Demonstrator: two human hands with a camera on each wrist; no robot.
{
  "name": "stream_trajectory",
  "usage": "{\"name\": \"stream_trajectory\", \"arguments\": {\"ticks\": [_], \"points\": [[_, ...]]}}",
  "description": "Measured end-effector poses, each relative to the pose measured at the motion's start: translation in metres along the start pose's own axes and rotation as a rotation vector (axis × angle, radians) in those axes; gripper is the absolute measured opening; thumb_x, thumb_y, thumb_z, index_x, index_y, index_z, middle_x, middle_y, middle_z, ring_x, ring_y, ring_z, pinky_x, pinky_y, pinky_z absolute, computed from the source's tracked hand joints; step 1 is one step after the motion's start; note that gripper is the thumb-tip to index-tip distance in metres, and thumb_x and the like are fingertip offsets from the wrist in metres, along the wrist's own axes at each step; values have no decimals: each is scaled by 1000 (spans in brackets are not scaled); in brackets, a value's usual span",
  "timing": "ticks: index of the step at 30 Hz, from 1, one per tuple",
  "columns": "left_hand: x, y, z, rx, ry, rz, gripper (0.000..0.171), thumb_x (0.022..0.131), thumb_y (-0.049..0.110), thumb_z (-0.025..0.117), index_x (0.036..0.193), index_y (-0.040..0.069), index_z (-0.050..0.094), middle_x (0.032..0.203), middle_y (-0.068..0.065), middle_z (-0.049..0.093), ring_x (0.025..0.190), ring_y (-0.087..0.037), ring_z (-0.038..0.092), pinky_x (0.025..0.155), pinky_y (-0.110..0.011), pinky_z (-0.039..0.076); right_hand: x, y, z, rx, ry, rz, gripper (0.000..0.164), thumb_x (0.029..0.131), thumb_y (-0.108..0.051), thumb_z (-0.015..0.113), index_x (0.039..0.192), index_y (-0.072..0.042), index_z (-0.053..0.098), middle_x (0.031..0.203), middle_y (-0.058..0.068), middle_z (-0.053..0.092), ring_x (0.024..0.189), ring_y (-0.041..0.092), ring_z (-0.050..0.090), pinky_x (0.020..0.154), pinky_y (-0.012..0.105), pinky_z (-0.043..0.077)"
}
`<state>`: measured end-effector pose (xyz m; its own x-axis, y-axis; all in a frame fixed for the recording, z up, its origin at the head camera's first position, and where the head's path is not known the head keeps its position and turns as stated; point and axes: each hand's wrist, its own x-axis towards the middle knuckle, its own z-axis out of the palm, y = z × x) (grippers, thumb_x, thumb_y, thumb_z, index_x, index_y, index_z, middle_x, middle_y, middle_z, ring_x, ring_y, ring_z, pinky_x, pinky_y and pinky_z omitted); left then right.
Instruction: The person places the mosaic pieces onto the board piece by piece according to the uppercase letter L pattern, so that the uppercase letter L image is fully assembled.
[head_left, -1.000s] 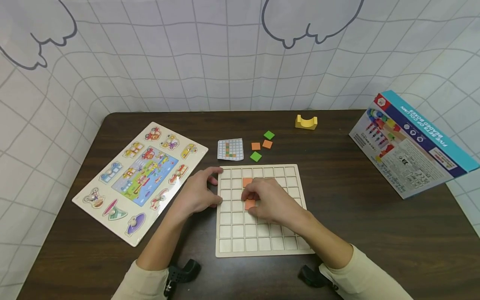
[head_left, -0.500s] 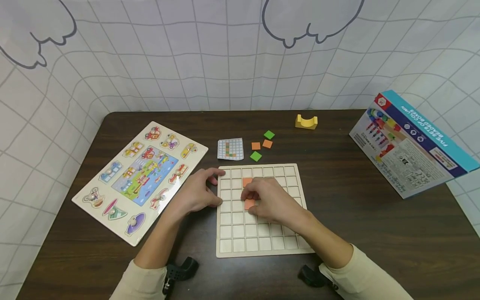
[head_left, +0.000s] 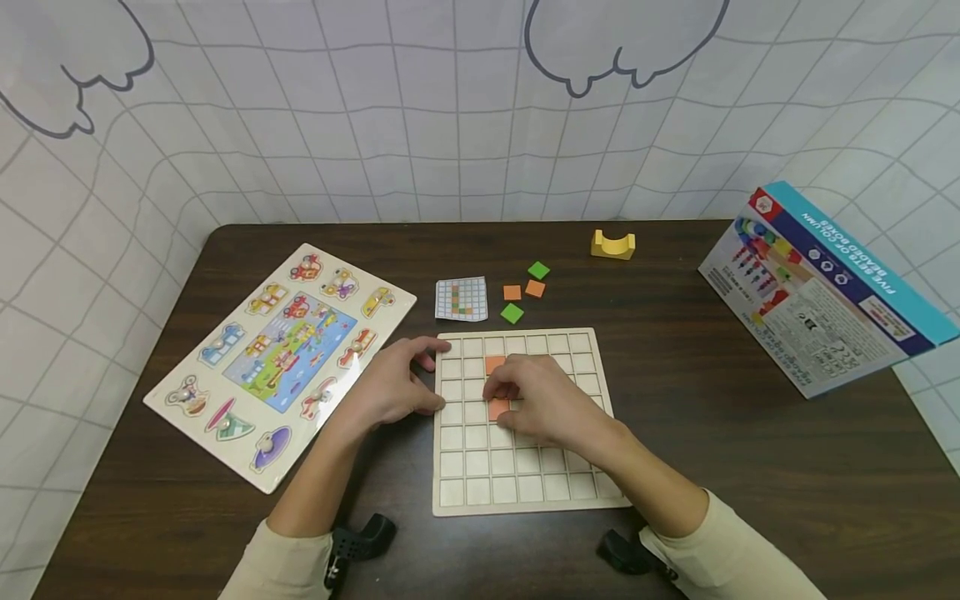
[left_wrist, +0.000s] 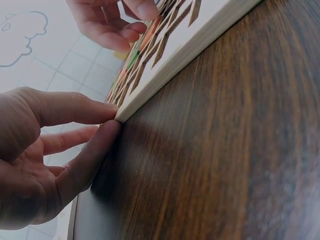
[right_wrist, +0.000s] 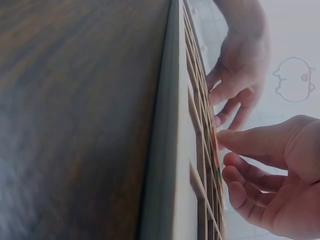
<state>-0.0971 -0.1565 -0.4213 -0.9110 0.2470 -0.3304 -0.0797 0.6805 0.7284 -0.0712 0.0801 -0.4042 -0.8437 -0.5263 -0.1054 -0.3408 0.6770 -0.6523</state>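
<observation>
A pale wooden grid board (head_left: 529, 506) lies flat in front of me. My left hand (head_left: 393, 385) touches its left edge, forefinger near the far corner and thumb lower down. My right hand (head_left: 551, 404) is over the board, its thumb and forefinger pinching an orange square tile (head_left: 498, 409) at a cell left of the middle. Another orange tile, farther from me in the same column, shows just beyond the right fingers. The cells under the right palm are hidden. In the right wrist view, the right thumb (right_wrist: 250, 142) reaches the board's surface.
Behind the board lie a pattern card (head_left: 461, 299), two loose orange tiles (head_left: 512, 292) and two green tiles (head_left: 512, 313). A peg puzzle (head_left: 281, 367) lies at left. A yellow arch block (head_left: 612, 245) and a large box (head_left: 817, 292) stand at back right.
My left hand has shifted very slightly, its forefinger a little farther over the board's edge. The right hand and the orange tile stay where they were.
</observation>
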Motion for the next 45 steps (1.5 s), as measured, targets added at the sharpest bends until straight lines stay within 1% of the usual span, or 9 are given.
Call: {"name": "stream_trajectory", "arguments": {"ticks": [4, 9, 16, 22, 29, 33, 37, 41, 45], "points": [[0, -1, 0, 0, 3, 5, 71, 74, 5, 88, 139, 16, 63, 113, -11, 58, 68, -19, 59, 60, -31, 52, 0, 0, -3, 11, 2, 11, 22, 79, -2, 86, 97, -12, 78, 92, -2, 71, 86, 17, 63, 79, 30, 52], [-1, -2, 0, -32, -4, 8, 70, 74, 4, 87, 139, 15, 63, 114, -11, 56, 66, -17, 61, 60, -31, 53, 0, 0, -8, 15, 16, 41, 24, 79, -6, 88, 100, -12, 79, 96, -2, 73, 89, 17, 65, 82, 32, 54], [-2, -2, -1, -72, -17, 14, 69, 74, 2, 87, 138, 14, 63, 114, -11, 55, 64, -15, 65, 60, -31, 54, -1, 3, -14, 12, 33, 51, 25, 79, -7, 89, 101, -12, 78, 94, -2, 72, 88, 17, 64, 80, 31, 53], [0, -3, -1, -62, -14, 15, 67, 73, 2, 88, 135, 15, 65, 113, -10, 55, 63, -15, 64, 59, -31, 53, 0, 7, -18, 27, 51, 47, 25, 79, -7, 88, 102, -13, 78, 94, -2, 72, 87, 17, 64, 79, 31, 53], [0, -4, -1, -58, -4, 10, 67, 72, 2, 88, 134, 16, 66, 112, -9, 55, 63, -16, 61, 60, -31, 52, 0, 9, -24, 5, 69, 31, 26, 80, -8, 87, 104, -12, 79, 94, 1, 72, 89, 20, 65, 79, 32, 53], [0, -4, 0, -73, 2, 17, 67, 72, 2, 88, 133, 15, 66, 111, -10, 55, 63, -16, 61, 60, -32, 53, -2, 11, -28, 23, 69, 40, 25, 82, -7, 86, 106, -10, 79, 98, 2, 73, 92, 22, 65, 81, 33, 53], [-1, -5, 0, -73, 9, 20, 63, 71, 2, 89, 129, 15, 68, 110, -9, 55, 61, -17, 59, 59, -32, 52, -3, 16, -33, 35, 75, 50, 25, 83, -6, 85, 107, -9, 79, 100, 4, 73, 93, 22, 64, 82, 34, 54], [0, -5, 0, -70, 13, 19, 60, 71, 2, 89, 126, 15, 69, 109, -9, 55, 62, -17, 59, 59, -32, 51, -4, 22, -38, 25, 82, 61, 25, 83, -6, 85, 107, -8, 78, 101, 4, 73, 93, 23, 64, 81, 33, 54], [0, -6, 1, -78, 16, 13, 60, 71, 1, 89, 126, 15, 70, 109, -9, 55, 62, -17, 60, 58, -32, 52, -3, 28, -45, 9, 92, 61, 25, 82, -6, 86, 107, -8, 78, 100, 5, 73, 93, 25, 65, 79, 33, 53]]}}
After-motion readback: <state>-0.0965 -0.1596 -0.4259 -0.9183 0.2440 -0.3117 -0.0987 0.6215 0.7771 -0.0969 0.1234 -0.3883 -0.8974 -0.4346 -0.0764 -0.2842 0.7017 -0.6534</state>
